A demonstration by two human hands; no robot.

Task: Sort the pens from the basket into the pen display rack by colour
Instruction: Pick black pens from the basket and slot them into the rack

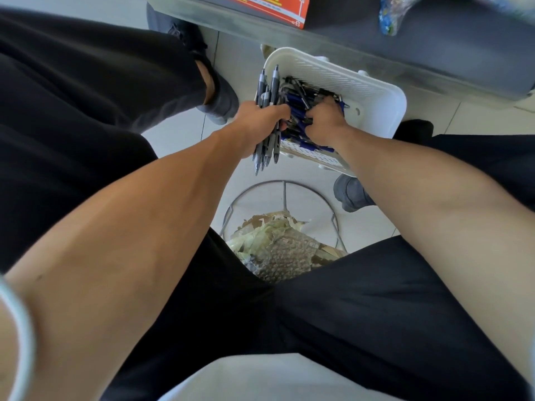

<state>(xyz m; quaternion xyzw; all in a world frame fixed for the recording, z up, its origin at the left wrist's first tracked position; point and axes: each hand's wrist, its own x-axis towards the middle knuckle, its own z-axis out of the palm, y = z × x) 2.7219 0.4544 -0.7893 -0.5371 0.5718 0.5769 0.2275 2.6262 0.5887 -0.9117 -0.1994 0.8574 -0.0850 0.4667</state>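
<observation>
A white slotted plastic basket (373, 91) stands on the floor between my feet, holding a heap of blue and dark pens (304, 96). My left hand (257, 120) grips a bundle of several grey pens (267, 91) at the basket's left rim, with their tips pointing toward me. My right hand (324, 120) reaches down into the heap, its fingers curled among the blue pens. What the right fingers hold is hidden. No pen display rack is in view.
I sit on a stool whose metal ring (283, 186) and torn seat padding (278, 244) show between my black-trousered legs. My shoes (220, 102) flank the basket on pale tiles. A shelf edge (347, 53) with an orange card (269, 7) runs above.
</observation>
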